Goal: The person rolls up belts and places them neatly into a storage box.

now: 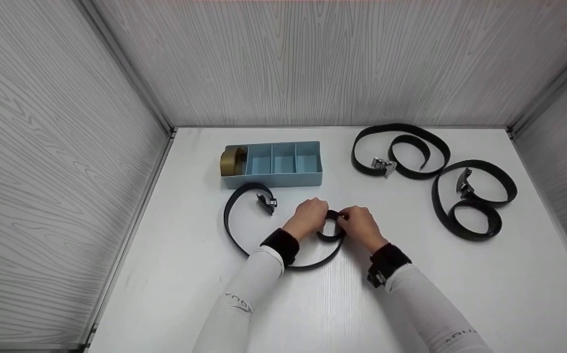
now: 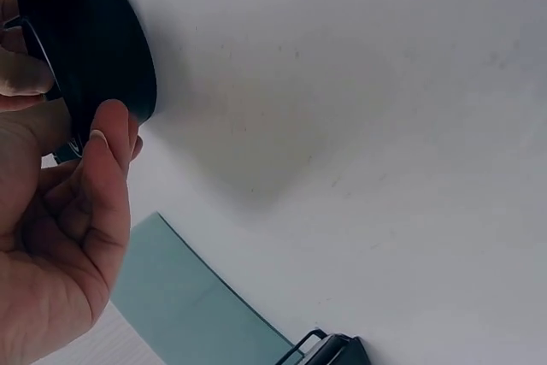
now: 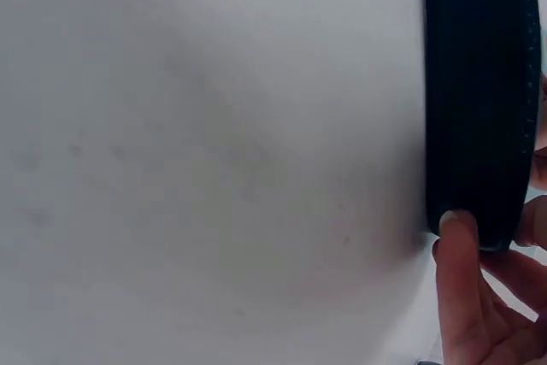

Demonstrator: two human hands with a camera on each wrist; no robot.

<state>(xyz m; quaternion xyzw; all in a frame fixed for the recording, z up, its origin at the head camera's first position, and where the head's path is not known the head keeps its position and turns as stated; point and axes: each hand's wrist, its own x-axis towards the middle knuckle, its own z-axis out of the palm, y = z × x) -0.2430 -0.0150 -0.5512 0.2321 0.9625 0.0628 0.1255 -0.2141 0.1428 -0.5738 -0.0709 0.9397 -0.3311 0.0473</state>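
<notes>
A black belt (image 1: pixel 308 267) stands on edge on the white table, one end wound into a small coil (image 1: pixel 330 239). Its buckle (image 1: pixel 267 203) is at the far left end of the strap. My left hand (image 1: pixel 311 215) pinches the left side of this coil; in the left wrist view, thumb and fingers (image 2: pixel 109 138) grip the band's edge. On the coil's right side my right hand (image 1: pixel 360 226) pinches the strap, and in the right wrist view a finger (image 3: pixel 459 254) presses against the black band (image 3: pixel 483 108). Part of the coil is hidden behind the hands.
Behind the belt sits a blue divided tray (image 1: pixel 283 181), a rolled brownish-gold belt (image 1: pixel 231 163) in its leftmost compartment. Two more black belts lie loosely curled at right, one at the back (image 1: pixel 399 128) and one nearer (image 1: pixel 440 206). Grey wood-grain walls (image 1: pixel 283 63) enclose the table.
</notes>
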